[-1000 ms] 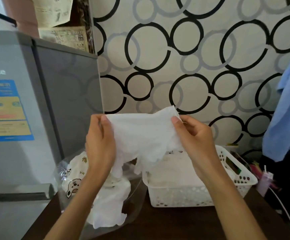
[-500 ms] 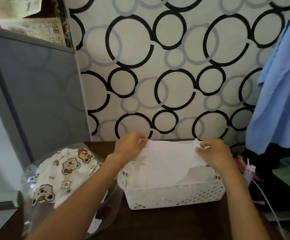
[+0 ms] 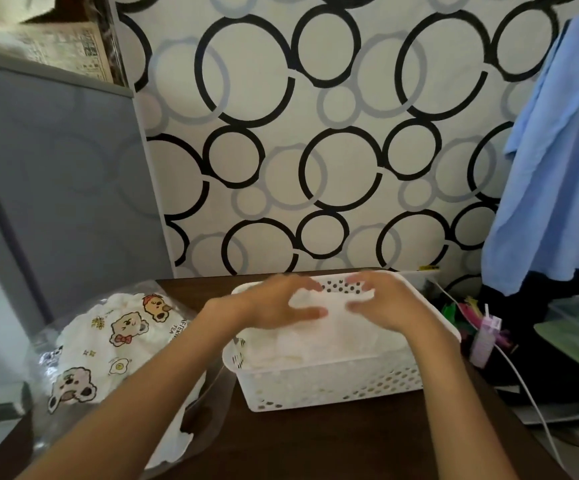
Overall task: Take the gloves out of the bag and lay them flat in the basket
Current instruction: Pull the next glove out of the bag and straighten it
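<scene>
A white perforated basket (image 3: 333, 382) stands on the dark wooden table. White gloves (image 3: 329, 337) lie piled inside it. Both my hands hover over the far half of the basket, slightly blurred. My left hand (image 3: 281, 303) and my right hand (image 3: 381, 301) have spread, relaxed fingers, and their fingertips touch the top white glove between them. A clear plastic bag (image 3: 108, 344) printed with cartoon bears lies at the left and holds more white fabric.
A grey fridge (image 3: 56, 202) stands at the left behind the bag. A blue garment (image 3: 558, 168) hangs at the right. Coloured clips, a white cable (image 3: 537, 410) and a green item crowd the table's right side.
The white glove, held up in the air a second ago, has come down into the basket. My hands have let go of its corners and now rest spread over it.
</scene>
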### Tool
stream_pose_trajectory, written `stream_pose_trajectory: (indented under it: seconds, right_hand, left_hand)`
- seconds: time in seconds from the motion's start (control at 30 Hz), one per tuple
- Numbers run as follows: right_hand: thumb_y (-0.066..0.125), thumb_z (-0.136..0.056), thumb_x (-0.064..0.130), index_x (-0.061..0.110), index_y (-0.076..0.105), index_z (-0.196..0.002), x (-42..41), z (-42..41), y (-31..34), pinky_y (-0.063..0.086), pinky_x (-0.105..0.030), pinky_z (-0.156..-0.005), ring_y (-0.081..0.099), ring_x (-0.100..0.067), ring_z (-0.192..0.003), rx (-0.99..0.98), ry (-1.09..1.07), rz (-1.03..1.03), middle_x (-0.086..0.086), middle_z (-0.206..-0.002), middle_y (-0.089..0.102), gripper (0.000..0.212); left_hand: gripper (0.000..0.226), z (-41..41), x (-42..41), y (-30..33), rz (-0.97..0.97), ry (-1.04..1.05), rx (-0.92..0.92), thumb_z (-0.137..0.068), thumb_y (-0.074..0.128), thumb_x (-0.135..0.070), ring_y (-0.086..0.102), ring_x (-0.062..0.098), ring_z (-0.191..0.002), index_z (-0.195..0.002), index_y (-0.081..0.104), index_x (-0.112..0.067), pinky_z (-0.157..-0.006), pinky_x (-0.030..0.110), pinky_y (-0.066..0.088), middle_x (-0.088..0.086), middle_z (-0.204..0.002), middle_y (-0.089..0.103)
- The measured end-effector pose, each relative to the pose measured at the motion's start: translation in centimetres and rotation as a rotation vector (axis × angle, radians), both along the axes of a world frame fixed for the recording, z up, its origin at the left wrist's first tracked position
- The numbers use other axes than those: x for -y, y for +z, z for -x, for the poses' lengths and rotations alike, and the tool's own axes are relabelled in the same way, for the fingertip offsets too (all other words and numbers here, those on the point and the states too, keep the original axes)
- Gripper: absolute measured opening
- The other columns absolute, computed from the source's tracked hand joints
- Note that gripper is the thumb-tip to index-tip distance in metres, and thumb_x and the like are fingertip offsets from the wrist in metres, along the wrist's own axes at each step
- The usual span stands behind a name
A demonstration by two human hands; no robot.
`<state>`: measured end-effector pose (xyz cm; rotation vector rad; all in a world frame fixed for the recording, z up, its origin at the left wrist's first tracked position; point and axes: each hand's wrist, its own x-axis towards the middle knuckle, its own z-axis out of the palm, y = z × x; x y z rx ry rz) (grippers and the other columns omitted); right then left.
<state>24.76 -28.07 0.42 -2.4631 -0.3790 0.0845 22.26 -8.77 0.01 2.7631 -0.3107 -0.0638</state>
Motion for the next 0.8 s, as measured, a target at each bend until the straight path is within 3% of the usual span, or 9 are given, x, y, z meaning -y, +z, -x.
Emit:
stream_pose_trajectory:
  seconds: [0.03, 0.1, 0.23, 0.4, 0.5, 0.57, 0.63, 0.7, 0.8]
  right_hand:
    - [0.067, -0.086, 0.027, 0.029, 0.038, -0.142, -0.4, 0.0, -0.5, 0.032, -0.037, -0.109, 0.034, -0.027, -0.134, -0.133, 0.045, 0.158, -0.007, -0.147, 0.038, 0.062]
    - [0.069, -0.084, 0.032, 0.031, 0.022, -0.149, -0.5, 0.0, -1.2, 0.022, -0.044, -0.115, 0.017, -0.031, -0.142, -0.263, 0.063, 0.331, -0.005, -0.155, 0.022, 0.08]
    - [0.071, -0.082, 0.023, 0.03, 0.019, -0.15, 0.2, -0.6, -1.5, 0.026, -0.044, -0.114, 0.023, -0.03, -0.14, -0.236, 0.017, 0.273, -0.005, -0.154, 0.023, 0.086]
    - [0.07, -0.082, 0.014, 0.027, 0.032, -0.145, 0.3, -0.7, -1.0, 0.03, -0.041, -0.112, 0.028, -0.028, -0.137, -0.195, 0.031, 0.218, -0.004, -0.149, 0.031, 0.075]
    - [0.066, -0.082, 0.004, 0.027, 0.054, -0.129, 0.1, -1.0, -0.6, 0.04, -0.038, -0.104, 0.042, -0.025, -0.124, -0.025, 0.003, 0.007, -0.002, -0.13, 0.051, 0.053]
    - [0.065, -0.082, 0.002, 0.03, 0.058, -0.123, 0.0, -0.9, -0.5, 0.042, -0.039, -0.1, 0.044, -0.025, -0.122, 0.017, 0.025, -0.053, 0.0, -0.123, 0.053, 0.05]
    - [0.068, -0.083, 0.011, 0.034, 0.043, -0.137, 0.0, -0.8, -0.8, 0.034, -0.043, -0.109, 0.031, -0.028, -0.134, -0.081, 0.107, 0.076, -0.001, -0.14, 0.042, 0.064]
    - [0.071, -0.082, 0.025, 0.034, 0.024, -0.147, 0.0, -0.4, -1.3, 0.024, -0.042, -0.113, 0.02, -0.026, -0.141, -0.206, 0.168, 0.249, 0.001, -0.154, 0.024, 0.081]
    - [0.071, -0.082, 0.031, 0.029, 0.016, -0.15, -0.2, -0.3, -1.8, 0.026, -0.037, -0.111, 0.023, -0.023, -0.14, -0.256, 0.179, 0.306, 0.0, -0.156, 0.02, 0.087]
  left_hand:
    - [0.059, 0.2, -0.1, -0.4, -0.077, -0.009, -0.089, -0.089, 0.053, -0.056, 0.032, 0.013, -0.137, -0.141, 0.039, -0.034, -0.112, 0.035, 0.027, -0.01, -0.148, 0.038]
    - [0.059, 0.5, -0.7, -0.7, -0.109, -0.007, -0.143, -0.089, 0.057, -0.052, 0.024, 0.013, -0.141, -0.142, 0.036, -0.038, -0.115, 0.037, 0.02, -0.011, -0.153, 0.03]
    - [0.037, 1.7, -2.1, 1.1, -0.014, -0.034, -0.123, -0.085, 0.067, -0.02, 0.032, 0.011, -0.135, -0.118, 0.061, -0.033, -0.114, 0.034, 0.023, -0.009, -0.144, 0.042]
    - [0.03, 3.6, -3.9, 3.8, -0.269, 0.044, -0.141, -0.081, 0.071, -0.012, 0.04, 0.011, -0.127, -0.102, 0.068, -0.032, -0.104, 0.027, 0.035, -0.012, -0.137, 0.046]
    - [0.028, 4.0, -4.2, 5.6, -0.197, 0.057, -0.118, -0.086, 0.068, -0.019, 0.048, 0.01, -0.123, -0.111, 0.064, -0.033, -0.101, 0.027, 0.038, -0.012, -0.131, 0.053]
    - [0.036, 3.6, -2.8, 5.4, -0.107, 0.027, -0.069, -0.093, 0.058, -0.034, 0.043, 0.011, -0.131, -0.129, 0.053, -0.03, -0.106, 0.028, 0.033, -0.009, -0.141, 0.047]
    - [0.066, 2.8, -1.1, 3.2, -0.16, 0.029, -0.142, -0.093, 0.046, -0.054, 0.025, 0.016, -0.142, -0.15, 0.025, -0.028, -0.114, 0.035, 0.022, -0.007, -0.157, 0.023]
    - [0.084, 2.0, -0.1, 0.3, -0.349, 0.057, -0.224, -0.089, 0.035, -0.068, 0.003, 0.018, -0.148, -0.153, -0.003, -0.028, -0.118, 0.042, 0.006, -0.005, -0.161, -0.004]
    - [0.09, 1.1, -0.5, -2.7, -0.492, 0.086, -0.241, -0.087, 0.027, -0.074, -0.011, 0.019, -0.147, -0.151, -0.014, -0.026, -0.118, 0.044, -0.005, -0.002, -0.159, -0.02]
